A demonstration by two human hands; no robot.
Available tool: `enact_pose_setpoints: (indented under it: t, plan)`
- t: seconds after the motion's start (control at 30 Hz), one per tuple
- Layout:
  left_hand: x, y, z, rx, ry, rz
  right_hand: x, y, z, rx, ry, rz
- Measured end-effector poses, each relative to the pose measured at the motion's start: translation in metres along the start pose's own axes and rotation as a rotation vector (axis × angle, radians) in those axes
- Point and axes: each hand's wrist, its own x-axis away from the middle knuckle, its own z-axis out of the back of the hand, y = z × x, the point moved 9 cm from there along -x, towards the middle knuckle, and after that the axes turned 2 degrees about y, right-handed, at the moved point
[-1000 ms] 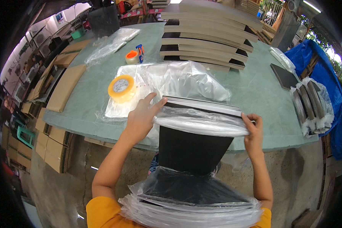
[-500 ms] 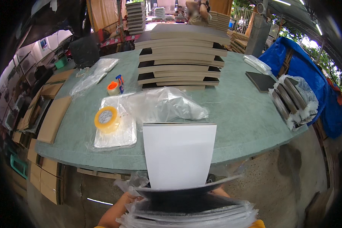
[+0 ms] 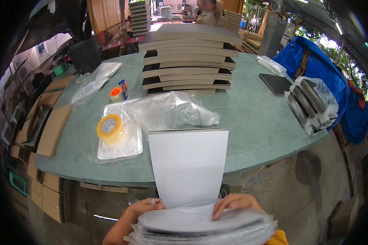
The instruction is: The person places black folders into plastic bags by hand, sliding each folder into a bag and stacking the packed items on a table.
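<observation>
Over one wrapped stack (image 3: 184, 237), right fingers (image 3: 218, 211) spread; whether left fingers (image 3: 156, 206) grip one white board (image 3: 188, 167), I can't tell.

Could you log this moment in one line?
left hand: by white panel | right hand: over plastic-wrapped stack | yellow tape roll: on clear plastic

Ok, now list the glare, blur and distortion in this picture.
Head view: bright reflections streak the clear plastic bag; head view: the right hand looks slightly motion-blurred; head view: the near edge of the green tabletop bows, fisheye-style; head view: the upper-right ceiling tube light glares white.
</observation>
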Motion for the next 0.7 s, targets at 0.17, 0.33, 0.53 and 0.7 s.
enact_pose_setpoints:
  t: [0.17, 0.33, 0.53, 0.7]
  plan:
    - [0.003, 0.024, -0.026, -0.536, 0.111, -0.152, 0.002, 0.085, 0.016, 0.309, 0.116, -0.346]
    - [0.001, -0.008, -0.004, -0.310, 0.264, -0.059, -0.001, 0.082, 0.003, 0.333, 0.138, -0.298]
    - [-0.037, -0.076, 0.087, -0.784, 0.927, -0.097, 0.066, 0.195, 0.113, 0.489, 0.606, -0.635]
    - [-0.042, -0.039, 0.064, -0.616, 0.623, -0.206, 0.111, 0.122, 0.160, 0.918, 0.832, -1.150]
